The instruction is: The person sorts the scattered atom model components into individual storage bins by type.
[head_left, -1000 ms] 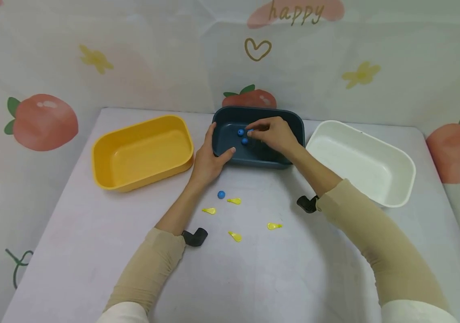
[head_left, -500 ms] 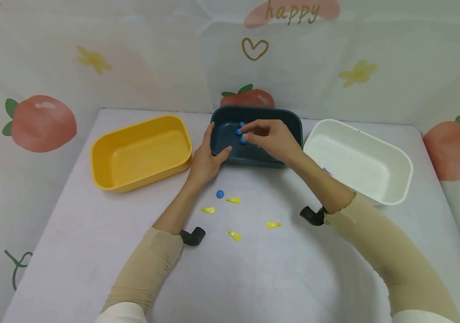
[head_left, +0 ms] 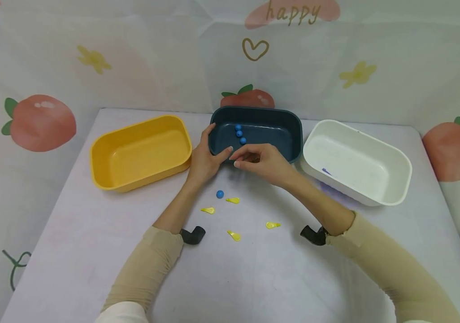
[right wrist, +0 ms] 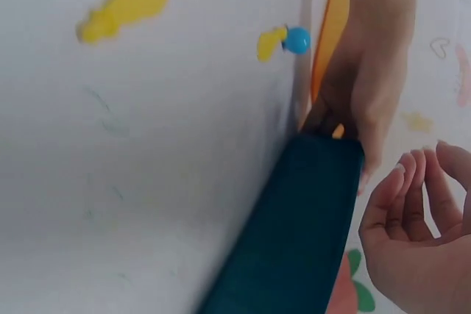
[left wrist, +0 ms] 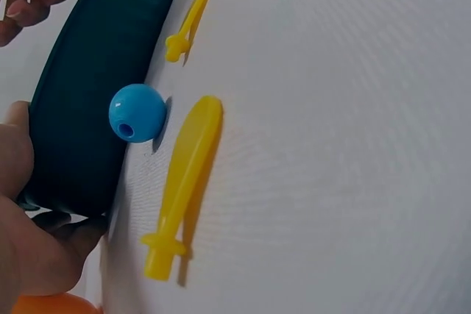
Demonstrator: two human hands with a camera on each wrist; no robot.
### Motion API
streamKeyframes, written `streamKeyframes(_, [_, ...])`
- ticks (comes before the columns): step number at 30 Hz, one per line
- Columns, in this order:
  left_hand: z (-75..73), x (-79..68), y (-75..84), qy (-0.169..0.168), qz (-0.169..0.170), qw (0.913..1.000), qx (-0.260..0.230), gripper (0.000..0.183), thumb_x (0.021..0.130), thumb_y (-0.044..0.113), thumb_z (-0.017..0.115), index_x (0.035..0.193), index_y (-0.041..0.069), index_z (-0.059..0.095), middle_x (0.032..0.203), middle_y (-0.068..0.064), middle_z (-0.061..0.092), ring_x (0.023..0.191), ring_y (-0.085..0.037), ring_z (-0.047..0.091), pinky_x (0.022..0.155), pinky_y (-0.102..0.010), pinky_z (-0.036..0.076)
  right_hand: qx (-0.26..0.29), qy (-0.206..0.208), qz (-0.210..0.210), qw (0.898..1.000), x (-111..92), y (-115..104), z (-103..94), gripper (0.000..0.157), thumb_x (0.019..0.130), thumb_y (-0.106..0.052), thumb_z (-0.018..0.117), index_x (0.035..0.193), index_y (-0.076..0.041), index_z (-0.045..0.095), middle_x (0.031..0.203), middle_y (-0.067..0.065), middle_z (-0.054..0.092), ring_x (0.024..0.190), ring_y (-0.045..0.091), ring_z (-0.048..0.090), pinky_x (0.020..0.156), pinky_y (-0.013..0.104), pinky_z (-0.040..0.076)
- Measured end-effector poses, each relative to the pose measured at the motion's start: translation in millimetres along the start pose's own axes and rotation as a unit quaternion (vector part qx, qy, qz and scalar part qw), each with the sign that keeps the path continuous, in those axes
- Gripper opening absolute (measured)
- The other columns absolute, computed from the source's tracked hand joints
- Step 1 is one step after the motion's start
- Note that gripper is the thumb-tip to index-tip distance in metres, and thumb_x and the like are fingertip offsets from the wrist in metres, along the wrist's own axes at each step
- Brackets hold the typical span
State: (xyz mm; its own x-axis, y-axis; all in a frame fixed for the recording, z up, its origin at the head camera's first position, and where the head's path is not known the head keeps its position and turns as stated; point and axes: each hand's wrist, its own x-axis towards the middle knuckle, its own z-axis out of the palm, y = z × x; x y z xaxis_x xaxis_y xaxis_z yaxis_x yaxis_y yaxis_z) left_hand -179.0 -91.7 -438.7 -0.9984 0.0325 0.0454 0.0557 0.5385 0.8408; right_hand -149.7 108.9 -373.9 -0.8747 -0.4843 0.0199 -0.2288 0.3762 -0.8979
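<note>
My left hand (head_left: 206, 160) grips the near left corner of the dark blue basin (head_left: 282, 139), thumb at the near rim and fingers along the left side. Three blue beads (head_left: 239, 133) lie inside on the basin's floor. Over the near rim hovers my right hand (head_left: 264, 163), fingers loosely bent, and the right wrist view shows nothing between its fingers (right wrist: 416, 196). Another blue bead (head_left: 219, 194), with a hole visible in the left wrist view, rests on the table. Several small yellow paddle-shaped pieces (head_left: 232, 200) are scattered near it.
A yellow basin (head_left: 145, 152) stands to the left of the dark one. On the right is a white basin (head_left: 359, 161) with a small purple mark at its near side. Behind the table rises a printed cloth backdrop (head_left: 165, 58).
My right hand has drawn back from the beads to the dark basin's near rim. A bead once by its fingertips now lies with the others. The left hand keeps its place.
</note>
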Motion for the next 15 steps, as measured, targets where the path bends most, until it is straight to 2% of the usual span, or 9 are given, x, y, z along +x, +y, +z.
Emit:
streamKeyframes(7, [1.4,-0.3,-0.5,0.011,-0.003,0.9999,0.0,0.081,0.09,0.038,0.072,0.156,0.026,0.028,0.152,-0.012,0.044,0.139,-0.026,0.042,0.116,-0.042,0.031,0.017,-0.033,0.006,0.999,-4,5,15.2,0.018,0.092,-0.011,0.071,0.109,-0.005,0.074,0.09,0.004,0.069,0.083,0.019,0.063,0.079,0.034,0.053])
streamKeyframes(15, [3.8,-0.1,-0.9,0.022,-0.01,0.9997,0.001,0.079,0.089,0.037,0.074,0.154,0.026,0.031,0.151,-0.012,0.045,0.138,-0.026,0.043,0.116,-0.041,0.032,0.008,-0.052,0.011,0.999,-7,18,26.8,0.02,0.09,-0.006,0.071,0.11,-0.002,0.073,0.09,0.001,0.071,0.083,0.017,0.064,0.078,0.031,0.054])
